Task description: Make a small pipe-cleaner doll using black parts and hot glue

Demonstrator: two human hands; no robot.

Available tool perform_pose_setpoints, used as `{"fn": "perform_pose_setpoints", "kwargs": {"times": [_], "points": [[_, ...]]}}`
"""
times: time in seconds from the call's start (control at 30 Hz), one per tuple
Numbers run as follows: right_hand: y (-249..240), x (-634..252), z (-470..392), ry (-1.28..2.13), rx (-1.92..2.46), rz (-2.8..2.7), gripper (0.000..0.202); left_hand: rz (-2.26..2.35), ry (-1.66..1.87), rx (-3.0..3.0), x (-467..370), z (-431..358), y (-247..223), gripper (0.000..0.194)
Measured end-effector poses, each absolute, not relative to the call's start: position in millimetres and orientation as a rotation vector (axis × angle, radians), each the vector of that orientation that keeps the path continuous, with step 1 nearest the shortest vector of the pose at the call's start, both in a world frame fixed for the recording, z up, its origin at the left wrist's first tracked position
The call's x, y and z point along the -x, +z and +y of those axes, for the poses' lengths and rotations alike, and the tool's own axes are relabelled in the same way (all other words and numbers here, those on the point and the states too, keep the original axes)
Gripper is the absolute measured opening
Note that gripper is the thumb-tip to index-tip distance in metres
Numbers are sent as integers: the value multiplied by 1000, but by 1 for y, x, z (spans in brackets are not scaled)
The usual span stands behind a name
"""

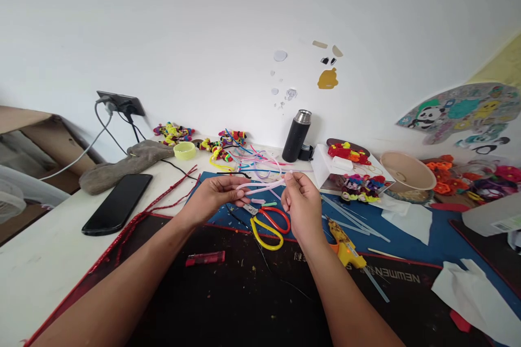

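Observation:
A pale pink pipe cleaner (264, 186) is stretched between my two hands above the mat, bent into a narrow loop. My left hand (217, 195) pinches its left end between thumb and fingers. At the other end, my right hand (302, 198) grips it between thumb and forefinger, with the other fingers curled in. Just below the hands lie scissors (267, 233) with one red and one yellow handle. Loose pipe cleaners (260, 160) in pink, blue and lilac are spread behind my hands.
A yellow glue gun (348, 249) lies right of my right wrist, near clear glue sticks (358, 219). A black flask (297, 135) stands by the wall. On the left are a black phone (117, 204) and a driftwood piece (126, 165). A red cutter (205, 258) rests on the dark mat (228, 303).

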State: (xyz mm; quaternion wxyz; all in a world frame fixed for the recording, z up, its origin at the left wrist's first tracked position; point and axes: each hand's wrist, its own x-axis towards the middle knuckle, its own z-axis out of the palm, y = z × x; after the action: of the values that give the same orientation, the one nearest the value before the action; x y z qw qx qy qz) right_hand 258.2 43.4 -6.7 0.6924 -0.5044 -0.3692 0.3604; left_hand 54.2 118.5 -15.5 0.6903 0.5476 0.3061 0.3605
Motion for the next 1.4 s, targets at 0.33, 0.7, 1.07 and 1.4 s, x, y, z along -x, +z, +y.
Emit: {"fn": "perform_pose_setpoints", "kwargs": {"times": [0.33,0.7,1.07,1.4], "points": [[-6,-259,43,798,1114,-822,38,657,750,-1416,-50,117,-11,52],[-6,-258,42,784,1138,-822,37,652,909,-1289,-50,119,-14,44],[-8,-257,43,816,1156,-831,37,785,921,-1169,-52,125,-18,55],[-11,-256,44,818,1179,-832,41,837,927,-1130,-54,126,-17,62]]}}
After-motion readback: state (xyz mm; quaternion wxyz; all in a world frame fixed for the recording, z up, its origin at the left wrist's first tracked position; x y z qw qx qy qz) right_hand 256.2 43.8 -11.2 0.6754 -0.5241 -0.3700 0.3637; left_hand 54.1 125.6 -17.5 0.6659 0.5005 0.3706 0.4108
